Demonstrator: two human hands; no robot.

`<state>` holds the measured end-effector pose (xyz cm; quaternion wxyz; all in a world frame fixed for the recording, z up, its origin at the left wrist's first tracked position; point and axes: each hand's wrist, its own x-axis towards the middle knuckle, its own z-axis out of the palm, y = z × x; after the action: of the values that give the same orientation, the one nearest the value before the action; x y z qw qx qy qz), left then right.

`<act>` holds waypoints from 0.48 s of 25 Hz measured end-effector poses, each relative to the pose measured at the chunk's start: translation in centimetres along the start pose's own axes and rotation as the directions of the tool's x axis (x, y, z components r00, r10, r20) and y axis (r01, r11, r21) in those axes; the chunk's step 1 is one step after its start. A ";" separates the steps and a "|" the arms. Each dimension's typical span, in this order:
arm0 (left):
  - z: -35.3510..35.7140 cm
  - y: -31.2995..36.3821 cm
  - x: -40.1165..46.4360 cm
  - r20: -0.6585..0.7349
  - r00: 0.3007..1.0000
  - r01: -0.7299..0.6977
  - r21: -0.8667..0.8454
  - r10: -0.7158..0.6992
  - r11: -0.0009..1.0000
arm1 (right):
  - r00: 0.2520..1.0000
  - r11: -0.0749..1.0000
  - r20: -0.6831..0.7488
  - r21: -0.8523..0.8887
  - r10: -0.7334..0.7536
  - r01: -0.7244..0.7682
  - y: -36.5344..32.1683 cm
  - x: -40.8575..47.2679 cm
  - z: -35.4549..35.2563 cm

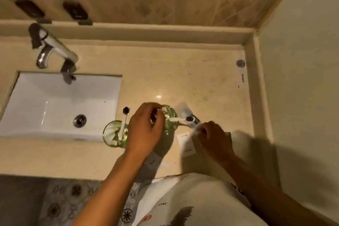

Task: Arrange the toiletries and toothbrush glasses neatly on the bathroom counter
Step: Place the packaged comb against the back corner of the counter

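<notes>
Reaching over the beige counter (183, 71), the left hand (145, 128) curls its fingers onto the rim of a green glass (169, 117) holding a toothbrush (180, 119); the right hand (212, 139) pinches a small white packet (196, 131). Another green glass (114, 134) stands beside the sink (55, 104).

light: warm, dim, yellowish | glare: small spot on counter (158, 96) | shadows: dark, cast right of right hand (212, 138) toward wall (302, 79) | blur: soft overall, hands smeared | edges: wide-angle bending
</notes>
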<state>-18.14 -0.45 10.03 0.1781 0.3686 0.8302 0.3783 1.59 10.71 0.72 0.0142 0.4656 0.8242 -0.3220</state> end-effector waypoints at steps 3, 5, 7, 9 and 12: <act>-0.4 -4.2 -6.3 -0.034 0.976 0.214 -0.066 -0.217 0.975 | 0.977 0.993 0.178 -0.005 -0.115 0.118 -1.8 -2.3 2.1; -0.5 -7.4 -9.8 0.048 0.920 0.391 -0.085 -0.388 0.917 | 0.935 0.976 0.282 0.031 -0.216 0.216 -3.6 -3.2 3.4; -0.6 -10.5 -12.7 0.122 0.855 0.514 -0.077 -0.503 0.854 | 0.874 0.932 0.329 0.066 -0.358 0.357 -5.6 -3.8 5.2; -0.9 -12.7 -14.8 0.140 0.805 0.589 -0.072 -0.577 0.805 | 0.816 0.896 0.385 0.076 -0.432 0.438 -7.2 -3.9 7.0; -1.4 -14.5 -16.0 0.116 0.746 0.665 -0.099 -0.655 0.740 | 0.800 0.898 0.451 0.009 -0.396 0.440 -10.1 -3.3 8.6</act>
<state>-15.24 -19.52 0.20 0.3553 0.0516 0.8725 0.3315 -6.80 -0.07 0.21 0.1517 0.1854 0.8960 -0.3740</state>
